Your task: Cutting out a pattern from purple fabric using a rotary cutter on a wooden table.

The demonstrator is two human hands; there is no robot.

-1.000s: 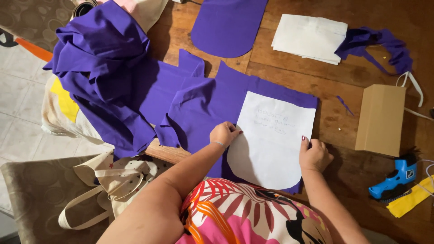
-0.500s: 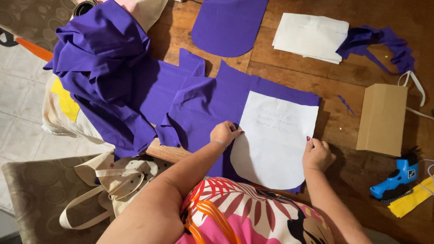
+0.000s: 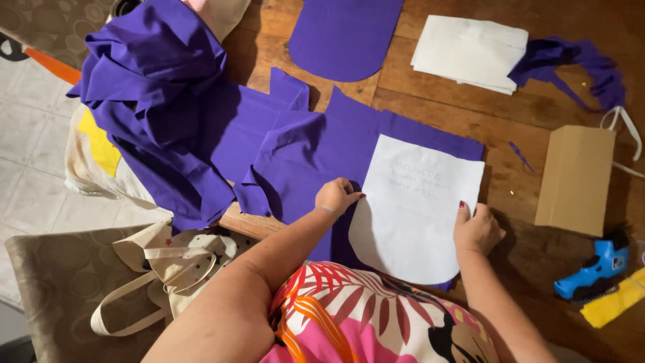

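Steadying white paper pattern on purple fabric — hands unmoved.

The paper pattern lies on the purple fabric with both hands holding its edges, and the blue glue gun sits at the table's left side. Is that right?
Not quite. The head view shows the blue glue gun at the table's right side, beyond the right hand. The rest holds: the paper pattern lies on the purple fabric, with the left hand and right hand at its edges.

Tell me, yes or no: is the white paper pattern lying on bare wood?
No, the paper pattern lies on purple fabric, with both hands at its edges.
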